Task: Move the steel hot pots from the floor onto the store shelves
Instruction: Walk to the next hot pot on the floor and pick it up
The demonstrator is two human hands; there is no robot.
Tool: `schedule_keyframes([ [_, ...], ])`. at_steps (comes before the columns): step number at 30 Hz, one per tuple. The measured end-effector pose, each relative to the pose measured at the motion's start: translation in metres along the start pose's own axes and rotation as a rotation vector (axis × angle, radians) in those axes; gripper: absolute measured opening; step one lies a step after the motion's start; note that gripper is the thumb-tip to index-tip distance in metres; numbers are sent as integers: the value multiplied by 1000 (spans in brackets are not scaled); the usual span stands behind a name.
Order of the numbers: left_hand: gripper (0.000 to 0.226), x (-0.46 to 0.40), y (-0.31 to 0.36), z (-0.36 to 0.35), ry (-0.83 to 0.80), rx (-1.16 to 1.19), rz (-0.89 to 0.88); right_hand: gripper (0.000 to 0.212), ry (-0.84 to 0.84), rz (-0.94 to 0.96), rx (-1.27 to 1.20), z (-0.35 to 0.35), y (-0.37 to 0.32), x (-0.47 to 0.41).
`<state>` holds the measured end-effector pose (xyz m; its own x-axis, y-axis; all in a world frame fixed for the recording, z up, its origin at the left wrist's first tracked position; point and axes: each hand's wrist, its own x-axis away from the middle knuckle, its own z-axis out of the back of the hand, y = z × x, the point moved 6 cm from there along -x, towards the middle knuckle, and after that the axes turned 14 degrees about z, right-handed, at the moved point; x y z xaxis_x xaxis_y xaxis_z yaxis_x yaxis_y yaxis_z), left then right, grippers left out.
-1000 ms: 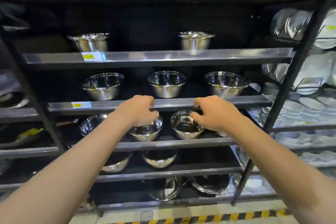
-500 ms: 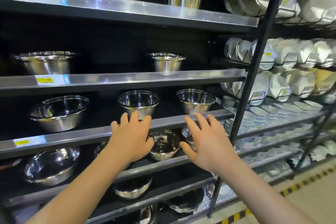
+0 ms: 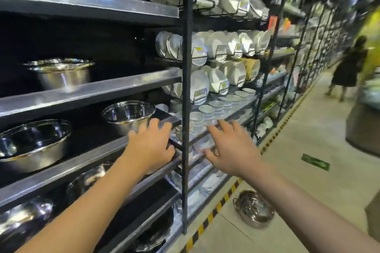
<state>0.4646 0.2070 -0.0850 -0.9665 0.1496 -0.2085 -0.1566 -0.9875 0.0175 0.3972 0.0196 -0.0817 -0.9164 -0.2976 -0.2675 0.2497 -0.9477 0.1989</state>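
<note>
A steel hot pot [image 3: 254, 208] with side handles sits on the floor at the lower right, near the striped floor tape. The store shelves [image 3: 88, 93] fill the left, carrying steel pots: one [image 3: 128, 114] just behind my left hand, a wide one [image 3: 34, 144] at far left, a lidded one [image 3: 60, 73] a tier up. My left hand [image 3: 151, 147] hovers open, fingers spread, in front of the shelf edge. My right hand [image 3: 232, 149] is open too, fingers apart, in front of the black upright post. Neither hand holds anything.
A black upright post [image 3: 187, 88] divides the pot shelves from racks of white plates [image 3: 218, 47] and bowls. The aisle floor [image 3: 308, 160] runs away to the right, with a green floor sticker [image 3: 315, 162]. A person in dark clothes [image 3: 347, 68] walks far down the aisle.
My view has swung right, from facing the pot shelves to looking along the aisle. Both hands let go of the pots on the shelf, opened and drew back; the floor pot has come into view.
</note>
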Motion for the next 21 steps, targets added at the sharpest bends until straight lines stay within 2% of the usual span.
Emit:
schedule_keyframes([
  [5, 61, -43, 120, -6, -4, 28, -181, 71, -6, -183, 51, -1, 114, 45],
  [9, 53, -64, 206, -16, -7, 60, -306, 70, -36, -309, 72, -13, 180, 78],
  [12, 57, -85, 263, -30, -42, 91, -399, 70, -66, -399, 80, -28, 223, 94],
  [21, 60, -191, 378, -79, -69, 112, -585, 63, -166, -634, 114, -80, 326, 80],
])
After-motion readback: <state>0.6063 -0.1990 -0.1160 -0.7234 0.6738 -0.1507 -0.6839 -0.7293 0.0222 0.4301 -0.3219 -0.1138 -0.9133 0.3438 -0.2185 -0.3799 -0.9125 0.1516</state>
